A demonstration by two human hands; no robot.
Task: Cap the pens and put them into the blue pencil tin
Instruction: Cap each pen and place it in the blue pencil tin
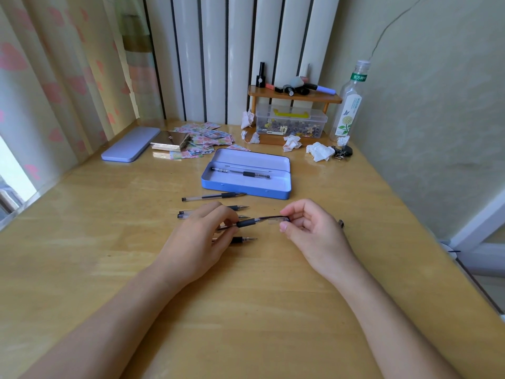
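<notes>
The blue pencil tin (246, 187) lies open in the middle of the wooden desk, with one capped pen (240, 173) inside. My left hand (202, 236) grips a black-grip pen (247, 222) by its barrel. My right hand (308, 228) pinches a clear pen cap (276, 219) over that pen's tip. Several uncapped pens lie on the desk: one (213, 196) just in front of the tin, two partly under my left hand (240, 207), and one (244, 239) nearest me.
The tin's lid (130, 144) lies at the far left beside a small metal box (170, 140) and scattered stickers (207, 138). At the back stand a wooden shelf (295, 95) with cosmetics, a clear plastic box (291, 121), a bottle (348, 105) and crumpled tissues (319, 151).
</notes>
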